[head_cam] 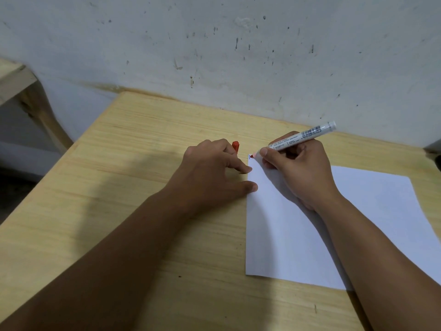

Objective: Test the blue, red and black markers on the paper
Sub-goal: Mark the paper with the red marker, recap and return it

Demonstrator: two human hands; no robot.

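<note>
right hand [296, 173] fingers clamp red marker [300, 137] (tip half hidden), left hand [210, 173] fingers pinch cap [235, 146].

A light pine-coloured wooden tabletop [133, 211] with fine straight grain fills the lower view; its far edge meets a pale grey plaster wall [238, 56] flecked with dark spots. Beyond its left edge stands a pale wooden frame [28, 91].
</note>
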